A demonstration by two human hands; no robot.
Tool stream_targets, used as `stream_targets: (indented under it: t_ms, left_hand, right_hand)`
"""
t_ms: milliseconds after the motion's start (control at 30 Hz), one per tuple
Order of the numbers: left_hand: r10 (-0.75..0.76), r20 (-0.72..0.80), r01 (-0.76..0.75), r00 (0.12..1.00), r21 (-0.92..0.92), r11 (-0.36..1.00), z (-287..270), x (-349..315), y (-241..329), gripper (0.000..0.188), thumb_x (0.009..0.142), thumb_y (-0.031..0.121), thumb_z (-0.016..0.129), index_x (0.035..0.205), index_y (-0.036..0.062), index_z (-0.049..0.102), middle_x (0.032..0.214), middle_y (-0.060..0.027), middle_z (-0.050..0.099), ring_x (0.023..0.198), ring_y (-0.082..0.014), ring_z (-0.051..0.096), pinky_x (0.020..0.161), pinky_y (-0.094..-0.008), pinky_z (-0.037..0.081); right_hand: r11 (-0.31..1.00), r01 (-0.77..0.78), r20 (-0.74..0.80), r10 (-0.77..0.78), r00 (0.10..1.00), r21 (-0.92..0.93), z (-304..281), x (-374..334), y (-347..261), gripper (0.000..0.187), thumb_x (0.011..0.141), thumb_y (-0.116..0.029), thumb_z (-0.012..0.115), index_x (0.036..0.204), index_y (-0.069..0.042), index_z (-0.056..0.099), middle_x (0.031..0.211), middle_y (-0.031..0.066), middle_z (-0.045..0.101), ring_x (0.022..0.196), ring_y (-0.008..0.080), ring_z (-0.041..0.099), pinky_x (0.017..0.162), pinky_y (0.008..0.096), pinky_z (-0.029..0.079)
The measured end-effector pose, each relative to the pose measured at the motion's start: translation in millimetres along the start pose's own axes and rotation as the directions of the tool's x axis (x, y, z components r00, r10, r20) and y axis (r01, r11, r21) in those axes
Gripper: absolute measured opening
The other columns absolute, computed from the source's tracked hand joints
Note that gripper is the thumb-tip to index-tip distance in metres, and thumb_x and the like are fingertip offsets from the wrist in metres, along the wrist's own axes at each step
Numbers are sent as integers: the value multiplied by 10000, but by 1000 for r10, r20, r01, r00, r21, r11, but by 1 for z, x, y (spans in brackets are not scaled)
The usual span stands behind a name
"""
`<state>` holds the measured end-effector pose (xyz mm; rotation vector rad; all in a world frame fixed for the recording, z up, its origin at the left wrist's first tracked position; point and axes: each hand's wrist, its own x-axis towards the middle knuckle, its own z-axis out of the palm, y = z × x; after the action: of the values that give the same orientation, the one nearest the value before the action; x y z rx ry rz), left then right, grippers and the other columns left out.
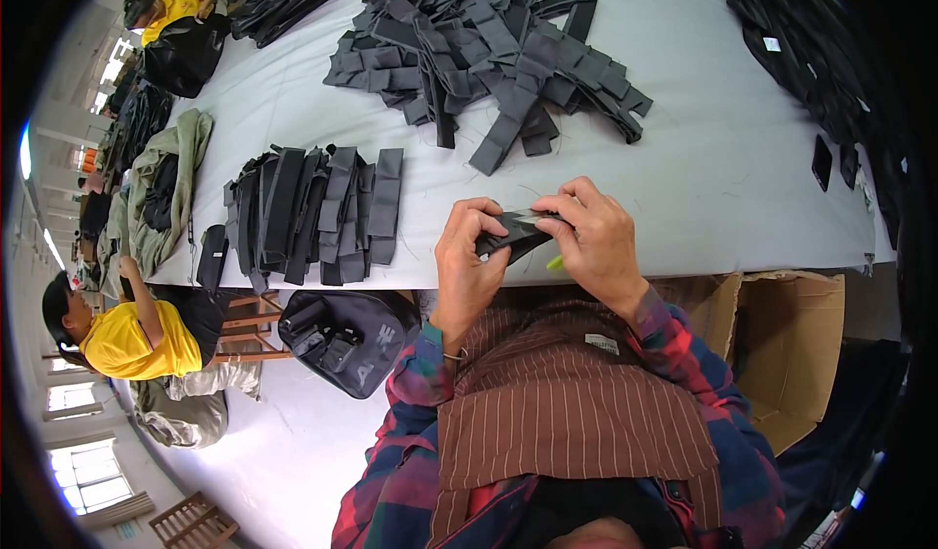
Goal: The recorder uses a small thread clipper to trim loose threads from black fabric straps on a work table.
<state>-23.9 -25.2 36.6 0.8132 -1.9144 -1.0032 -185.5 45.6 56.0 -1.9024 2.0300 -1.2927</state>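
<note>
Close to the table's near edge, my left hand [468,258] and my right hand [598,242] pinch a dark grey fabric strip [526,240] between them. The strip is folded, with a paler patch along its upper edge. Under my right hand's fingers pokes a small yellow-green piece [555,264]; what it belongs to is hidden. Left of my hands, a row of similar fabric strips [337,207] lies side by side on the white table. Beyond my hands, a tangled pile of grey fabric strips [469,51] spreads across the tabletop [684,158].
Black garments [816,70] and a dark phone-shaped object [822,163] lie at the right. Below the table edge stand a cardboard box [791,354] at right and a black bag [357,349] at left. People in yellow [147,339] sit along the left, beside olive cloth [166,197].
</note>
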Motion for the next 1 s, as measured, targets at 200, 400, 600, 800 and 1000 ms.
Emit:
stream_targets:
  t_ms: [200, 400, 600, 800, 1000]
  left_hand:
    - [158, -174, -142, 972, 98, 985, 9, -4, -11, 317, 583, -144, 658, 819, 24, 529, 860, -118, 552, 790, -269, 579, 659, -315, 468]
    - [234, -275, -181, 932, 205, 962, 13, -5, -8, 331, 560, -130, 696, 800, 40, 543, 807, -101, 526, 726, -251, 566, 625, -314, 460]
    - [246, -352, -189, 903, 189, 964, 20, -9, -7, 336, 527, -118, 719, 757, 57, 546, 773, -83, 534, 710, -226, 563, 626, -299, 441]
    - [163, -352, -141, 922, 88, 986, 21, -12, -7, 333, 534, -131, 720, 759, 49, 555, 781, -87, 537, 711, -221, 566, 625, -294, 461]
    - [106, -383, -106, 918, 21, 994, 18, -17, -5, 323, 550, -143, 682, 751, 68, 543, 789, -65, 516, 730, -190, 534, 654, -267, 425]
  right_hand:
    - [977, -136, -41, 145, 989, 166, -4, -1, 5, 149, 801, -142, 692, 945, -106, 678, 843, 46, 552, 658, 230, 563, 584, 328, 438]
    - [973, -115, -17, 121, 993, 201, -6, -5, -3, 155, 801, -136, 697, 953, -107, 683, 844, 52, 549, 657, 230, 564, 585, 332, 439]
    - [977, -73, -42, 83, 996, 200, 1, -8, -6, 148, 790, -139, 704, 935, -111, 685, 856, 53, 551, 653, 236, 560, 594, 340, 440]
    - [980, -94, -89, 110, 990, 175, 5, -10, -3, 137, 787, -128, 703, 921, -105, 685, 854, 59, 564, 664, 234, 566, 592, 331, 443]
    - [958, -136, -140, 175, 975, 251, -5, -4, -4, 139, 781, -118, 703, 918, -104, 684, 859, 45, 569, 675, 232, 577, 585, 314, 449]
